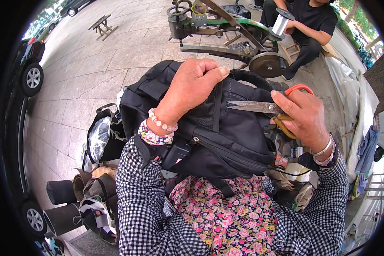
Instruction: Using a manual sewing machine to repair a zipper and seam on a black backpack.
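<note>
A black backpack with zips and a mesh pocket lies across my lap. My left hand is closed over its upper part, thumb pressed against the bent fingers; whatever it pinches is too small or hidden to make out. In my right hand is a pair of scissors with one orange and one yellowish handle loop. Their blades point left over the bag, slightly parted, near a dark strip on the pocket. The strap of the bag hangs down onto my floral apron.
Beyond the bag stands a hand-cranked sewing machine with a thread spool. A seated person in black is at the far right. Left are a black bag, dark rolls and parked cars. A small wooden stool stands farther off.
</note>
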`<action>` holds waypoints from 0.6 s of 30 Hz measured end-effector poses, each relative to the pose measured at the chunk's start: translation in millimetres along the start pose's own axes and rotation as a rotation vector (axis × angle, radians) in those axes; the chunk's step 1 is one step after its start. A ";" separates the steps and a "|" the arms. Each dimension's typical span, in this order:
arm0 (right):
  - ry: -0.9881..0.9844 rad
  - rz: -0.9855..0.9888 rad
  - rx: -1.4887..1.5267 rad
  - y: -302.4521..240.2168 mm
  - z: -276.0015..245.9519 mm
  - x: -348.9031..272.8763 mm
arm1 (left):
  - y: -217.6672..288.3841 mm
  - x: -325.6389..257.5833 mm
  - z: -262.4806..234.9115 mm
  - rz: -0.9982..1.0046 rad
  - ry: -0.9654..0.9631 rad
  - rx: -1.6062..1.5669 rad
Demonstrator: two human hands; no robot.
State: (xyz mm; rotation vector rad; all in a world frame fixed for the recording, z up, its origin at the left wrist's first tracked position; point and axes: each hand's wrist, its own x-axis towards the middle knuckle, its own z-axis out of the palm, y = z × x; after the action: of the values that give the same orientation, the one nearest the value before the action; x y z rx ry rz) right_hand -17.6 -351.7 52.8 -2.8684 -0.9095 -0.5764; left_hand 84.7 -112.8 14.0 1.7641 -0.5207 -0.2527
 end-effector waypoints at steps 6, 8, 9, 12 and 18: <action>-0.009 -0.013 -0.020 -3.3 -1.8 4.9 | -3.5 1.5 -0.1 0.016 0.001 -0.006; -0.020 -0.007 -0.026 -3.8 -2.3 5.5 | 0.3 0.4 -1.6 -0.030 -0.018 -0.003; -0.029 -0.005 -0.031 -4.5 -2.2 5.8 | 1.2 -1.1 -2.6 -0.077 -0.034 0.003; -0.048 -0.004 0.009 -5.5 -1.1 7.0 | -0.4 -1.9 -5.5 -0.067 -0.027 0.047; -0.136 0.293 0.805 12.7 17.0 -26.6 | 0.4 0.5 -3.2 -0.049 -0.051 -0.006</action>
State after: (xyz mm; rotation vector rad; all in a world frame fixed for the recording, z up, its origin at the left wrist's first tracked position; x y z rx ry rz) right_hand -24.8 -373.4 27.5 -2.2393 -0.5352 0.0310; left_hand 86.4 -110.3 15.4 1.7698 -0.5135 -0.3337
